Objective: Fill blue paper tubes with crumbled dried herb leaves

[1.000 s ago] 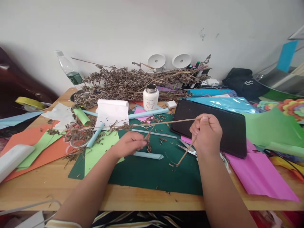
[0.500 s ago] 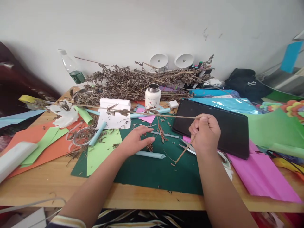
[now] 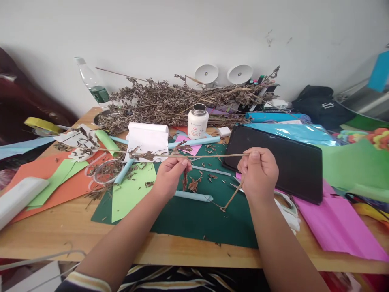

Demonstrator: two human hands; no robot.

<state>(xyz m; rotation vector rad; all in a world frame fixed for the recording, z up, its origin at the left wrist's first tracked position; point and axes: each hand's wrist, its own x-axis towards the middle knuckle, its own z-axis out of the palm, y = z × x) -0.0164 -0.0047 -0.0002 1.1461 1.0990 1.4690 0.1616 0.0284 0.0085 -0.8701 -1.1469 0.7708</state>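
My right hand point(image 3: 258, 172) is closed round a long dried plant stem point(image 3: 206, 156), which stretches leftward across the table. Its lower end sticks out below the fist, slanting down to the green cutting mat point(image 3: 197, 225). Just under the stem, my left hand point(image 3: 172, 174) has thumb and fingers pinched on a withered leaf point(image 3: 184, 180) hanging from it. Crumbled leaves point(image 3: 194, 185) lie on the mat beside that hand. A pair of scissors point(image 3: 236, 184) is partly hidden behind my right hand. Rolled blue paper point(image 3: 194, 196) rests below my left hand.
A heap of dried plants point(image 3: 158, 101) lines the wall behind an uncapped white bottle point(image 3: 198, 121). At right are a black tablet point(image 3: 282, 162) and pink paper point(image 3: 340, 227). Orange paper point(image 3: 27, 178), green sheets point(image 3: 132, 194) and a tape roll point(image 3: 42, 125) lie at left.
My left hand has gone from spread fingers to a pinch at the stem's leaf. The stem has dropped slightly toward that hand, while my right hand keeps its hold.
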